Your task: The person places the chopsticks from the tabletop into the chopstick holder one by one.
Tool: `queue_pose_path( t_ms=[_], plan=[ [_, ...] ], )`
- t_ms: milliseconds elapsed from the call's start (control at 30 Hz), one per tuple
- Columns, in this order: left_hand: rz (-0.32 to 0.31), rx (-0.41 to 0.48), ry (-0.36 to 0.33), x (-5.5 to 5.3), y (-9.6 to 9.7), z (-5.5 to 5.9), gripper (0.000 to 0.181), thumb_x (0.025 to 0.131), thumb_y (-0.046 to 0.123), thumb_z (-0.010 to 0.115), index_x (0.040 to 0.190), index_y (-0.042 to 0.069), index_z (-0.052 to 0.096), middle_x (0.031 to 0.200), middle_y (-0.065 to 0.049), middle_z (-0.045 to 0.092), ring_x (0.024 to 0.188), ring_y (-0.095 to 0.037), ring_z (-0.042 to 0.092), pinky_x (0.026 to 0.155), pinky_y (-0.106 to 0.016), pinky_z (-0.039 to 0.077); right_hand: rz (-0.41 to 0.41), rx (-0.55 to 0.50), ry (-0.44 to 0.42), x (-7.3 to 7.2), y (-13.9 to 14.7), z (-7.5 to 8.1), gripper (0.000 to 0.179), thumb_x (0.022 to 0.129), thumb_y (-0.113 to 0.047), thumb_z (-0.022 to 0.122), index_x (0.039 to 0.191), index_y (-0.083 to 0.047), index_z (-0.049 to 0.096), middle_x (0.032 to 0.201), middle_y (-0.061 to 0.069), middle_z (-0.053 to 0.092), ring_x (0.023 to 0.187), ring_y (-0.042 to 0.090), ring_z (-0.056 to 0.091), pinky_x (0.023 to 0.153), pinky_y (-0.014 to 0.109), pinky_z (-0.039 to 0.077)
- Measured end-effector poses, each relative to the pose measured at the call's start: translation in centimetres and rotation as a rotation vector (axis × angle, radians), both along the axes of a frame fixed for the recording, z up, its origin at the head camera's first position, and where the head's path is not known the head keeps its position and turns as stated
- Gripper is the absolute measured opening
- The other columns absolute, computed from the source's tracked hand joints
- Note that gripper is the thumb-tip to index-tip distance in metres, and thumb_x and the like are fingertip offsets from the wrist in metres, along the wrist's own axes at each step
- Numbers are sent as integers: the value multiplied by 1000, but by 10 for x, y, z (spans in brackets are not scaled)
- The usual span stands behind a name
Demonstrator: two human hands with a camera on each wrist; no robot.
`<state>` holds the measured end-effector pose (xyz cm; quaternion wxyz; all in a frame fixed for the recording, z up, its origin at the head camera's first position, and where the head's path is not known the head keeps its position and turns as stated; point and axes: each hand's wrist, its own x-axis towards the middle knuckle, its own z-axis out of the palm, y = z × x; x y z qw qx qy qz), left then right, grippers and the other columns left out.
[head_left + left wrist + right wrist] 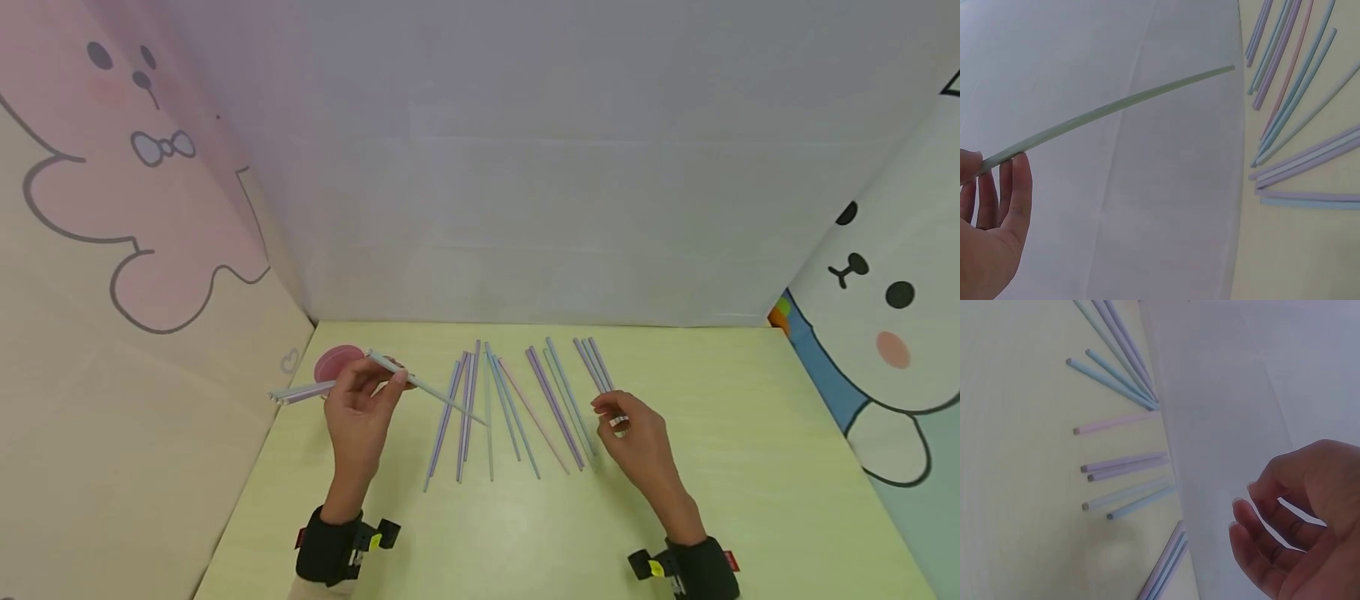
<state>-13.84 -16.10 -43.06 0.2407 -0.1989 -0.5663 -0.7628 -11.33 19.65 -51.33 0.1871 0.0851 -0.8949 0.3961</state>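
My left hand [358, 425] is raised over the left of the table and pinches a thin pale green stick [1110, 107] between thumb and fingers. The stick slants down to the right, over the leftmost sticks on the table. Left of that hand, a bundle of pale sticks [300, 392] juts out; whether the hand holds it is hidden. My right hand [637, 437] hovers above the table with loosely curled fingers and nothing between them. Nearest to it lie three purple and blue sticks [1165, 565], their near ends hidden behind it in the head view.
Purple, blue, green and pink sticks [528, 404] lie fanned out in small groups across the mid table [525, 533]. A round pink object [339, 360] is partly hidden behind the left hand. A pale cloth wall [525, 208] borders the back; printed cloths stand at both sides.
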Motion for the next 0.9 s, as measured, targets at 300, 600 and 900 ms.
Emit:
queue_pose_path(
  t_ms=[300,600,900],
  plan=[
    [63,53,78,-2,-31,10,26,80,-33,56,104,-28,49,101,-28,62,86,-31,67,74,-36,63,-162,126,-32,-2,22,-22,22,81,1,67,103,-4,70,89,10,70,77,25,66,58,43,55],
    [222,130,90,1,-60,20,27,77,-33,58,103,-27,52,94,-20,66,83,-28,67,74,-29,62,-243,197,-118,0,38,-41,26,84,-4,65,110,-3,68,89,11,70,79,29,66,49,42,52],
    [284,185,125,2,-85,26,31,75,-33,60,104,-30,50,93,-27,65,81,-32,68,72,-37,63,-261,227,-174,1,42,-46,26,86,-8,66,111,-2,68,89,12,69,76,28,65,47,41,51]
  ],
)
